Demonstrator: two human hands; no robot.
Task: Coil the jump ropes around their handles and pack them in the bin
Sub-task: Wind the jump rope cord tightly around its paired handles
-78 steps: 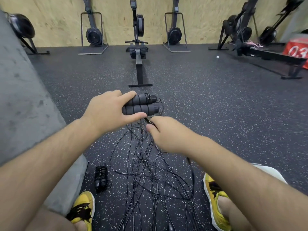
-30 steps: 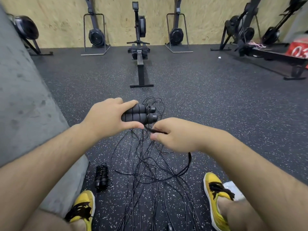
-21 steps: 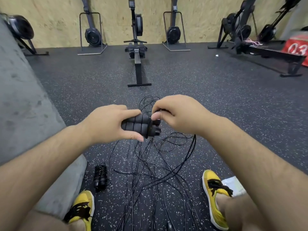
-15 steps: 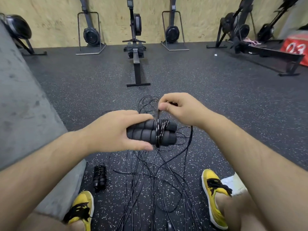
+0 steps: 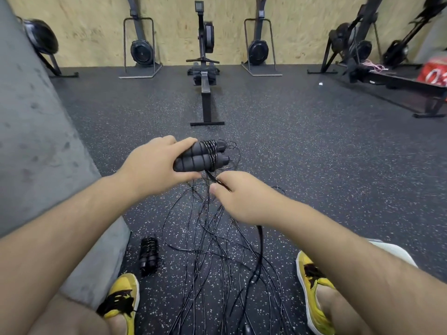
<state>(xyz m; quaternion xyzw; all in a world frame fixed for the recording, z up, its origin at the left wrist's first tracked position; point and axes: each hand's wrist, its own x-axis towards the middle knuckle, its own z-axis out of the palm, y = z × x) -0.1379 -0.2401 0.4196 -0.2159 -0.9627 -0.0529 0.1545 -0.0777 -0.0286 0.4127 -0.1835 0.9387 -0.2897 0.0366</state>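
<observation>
Two black foam handles (image 5: 193, 158) lie side by side, clamped in the left hand (image 5: 154, 169). Its fingers curl over the top and its thumb (image 5: 189, 176) presses from below. Just past the left fingertips, toward the handles' free ends, several turns of thin black rope (image 5: 211, 153) are wound round both handles together.

Right hand (image 5: 242, 197) sits close below the handles, not touching them. Its thumb and forefinger pinch one strand (image 5: 217, 181), which runs up from the pinch to the wound turns. The other right fingers are tucked behind the back of the hand, so I cannot tell how they lie.

Loose rope (image 5: 217, 250) lies below both sets of fingers, many thin loops tangled on the speckled floor (image 5: 314, 153) between two yellow shoes (image 5: 312, 286). A thicker dark length comes out under the right hand and trails down into the tangle.

One wound bundle (image 5: 148, 253), a jump rope already coiled on its handles, lies on the floor well below the left fingers. It is just beside the grey block (image 5: 36, 141) and near the left shoe.

Well beyond the fingertips, a rowing machine (image 5: 205, 76) stands on the floor.
</observation>
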